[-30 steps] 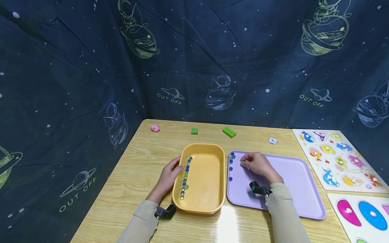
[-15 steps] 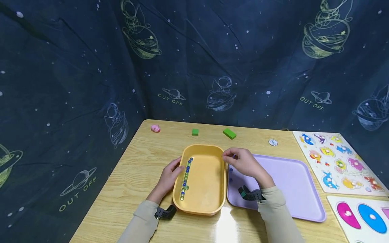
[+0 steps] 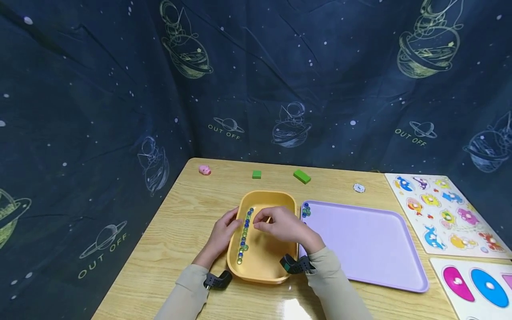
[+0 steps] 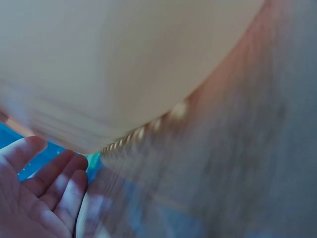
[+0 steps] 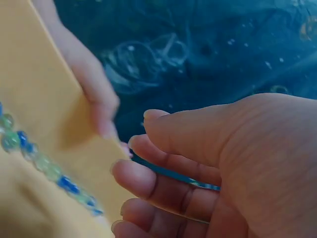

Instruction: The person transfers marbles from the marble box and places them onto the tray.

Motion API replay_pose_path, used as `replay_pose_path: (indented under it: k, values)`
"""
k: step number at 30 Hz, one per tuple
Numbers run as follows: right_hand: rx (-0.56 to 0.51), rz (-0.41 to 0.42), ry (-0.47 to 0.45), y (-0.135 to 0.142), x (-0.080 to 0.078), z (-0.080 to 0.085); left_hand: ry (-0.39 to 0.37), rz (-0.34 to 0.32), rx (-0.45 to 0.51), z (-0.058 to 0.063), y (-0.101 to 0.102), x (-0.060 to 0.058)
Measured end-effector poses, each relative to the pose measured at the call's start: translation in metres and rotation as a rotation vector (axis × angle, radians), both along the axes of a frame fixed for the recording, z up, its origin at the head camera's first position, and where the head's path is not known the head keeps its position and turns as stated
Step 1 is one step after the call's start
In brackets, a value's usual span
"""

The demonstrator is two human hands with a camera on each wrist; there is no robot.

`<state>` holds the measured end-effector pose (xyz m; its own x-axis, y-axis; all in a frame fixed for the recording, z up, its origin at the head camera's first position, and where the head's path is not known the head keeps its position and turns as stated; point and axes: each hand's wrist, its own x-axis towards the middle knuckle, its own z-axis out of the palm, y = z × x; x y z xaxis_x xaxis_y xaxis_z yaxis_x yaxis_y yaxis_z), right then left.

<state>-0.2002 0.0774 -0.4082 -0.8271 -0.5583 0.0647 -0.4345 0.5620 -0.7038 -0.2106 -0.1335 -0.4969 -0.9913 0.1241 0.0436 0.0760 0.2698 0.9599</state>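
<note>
My left hand (image 3: 220, 234) holds the left wall of the orange-yellow bin (image 3: 271, 278), with the thumb over its rim and the fingers along the outside. Inside, a line of blue and green glass marbles (image 3: 244, 235) runs beside that wall, one green marble slightly out of line. My right hand (image 3: 282, 223) is over the bin, to the right of the row, thumb and index finger drawn together. The green marble it carried is hidden by the fingers in both the head and right wrist views. A few blue and green marbles (image 3: 306, 210) lie in the lilac tray's upper left corner.
The lilac tray (image 3: 372, 249) stands right of the bin. Behind are a pink toy pig (image 3: 205, 170), two green blocks (image 3: 302, 176) and a round white token (image 3: 359, 188). Two puzzle boards (image 3: 448, 213) lie at the right. A dark curtain (image 3: 256, 80) hangs behind the table.
My right hand lifted away from the tray with a green marble pinched in its fingertips, crossed the bin's right rim and moved left over the bin. The left hand has stayed on the bin.
</note>
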Motion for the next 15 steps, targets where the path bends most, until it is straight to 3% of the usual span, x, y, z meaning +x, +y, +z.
replay_pose_path:
  k: [3, 10, 15]
  values:
    - [0.015, 0.028, -0.008, -0.012, 0.002, -0.006, -0.019, -0.004, 0.001, 0.005, -0.001, 0.002]
    - [0.077, 0.122, -0.042, -0.032, 0.006, -0.021, -0.014, -0.028, -0.013, 0.032, 0.003, 0.015]
    - [0.108, 0.157, -0.065, -0.037, 0.007, -0.026, -0.011, -0.032, 0.009, 0.035, 0.004, 0.016]
